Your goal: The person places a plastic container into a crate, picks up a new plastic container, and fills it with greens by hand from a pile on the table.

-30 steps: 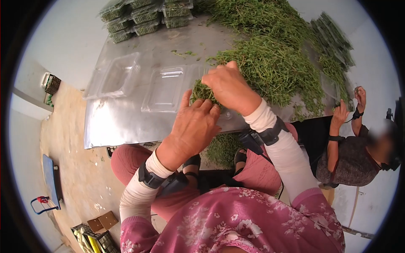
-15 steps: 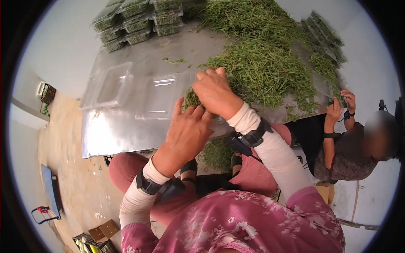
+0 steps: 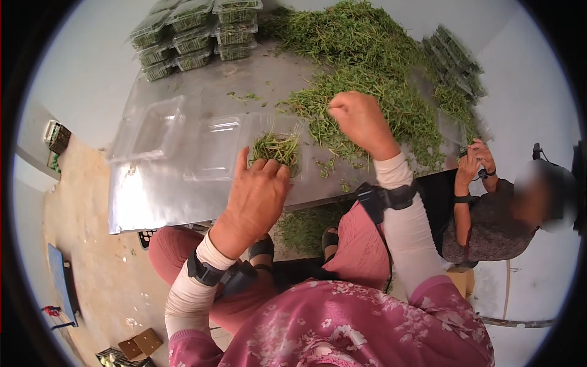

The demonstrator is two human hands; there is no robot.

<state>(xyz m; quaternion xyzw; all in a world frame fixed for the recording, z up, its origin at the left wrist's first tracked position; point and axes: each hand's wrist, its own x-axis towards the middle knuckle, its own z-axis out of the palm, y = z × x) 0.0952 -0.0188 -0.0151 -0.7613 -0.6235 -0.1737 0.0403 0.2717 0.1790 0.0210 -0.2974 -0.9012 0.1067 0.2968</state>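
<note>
In the head view, my left hand [image 3: 260, 189] rests at the near side of a clear plastic box [image 3: 299, 131]. Its outermost finger is stretched forward while the others curl over a bunch of green stems [image 3: 275, 150] in the box. The hinged lid [image 3: 214, 150] lies open to the left. My right hand [image 3: 364, 122] hovers over the near part of a large heap of leafy greens [image 3: 391, 92]. Its fingers are bunched together, and whatever they may hold is hidden.
Another clear box [image 3: 150, 131] lies open on the metal table [image 3: 153, 196], farther left. Filled boxes [image 3: 195, 37] are stacked at the back left, with more filled boxes [image 3: 452, 61] at the back right. A co-worker [image 3: 495, 208] sits at the right, hands at the table edge.
My right hand has moved away from the box, to the right over the heap, uncovering the stems in the box. My left hand stays by the box. The view has shifted slightly.
</note>
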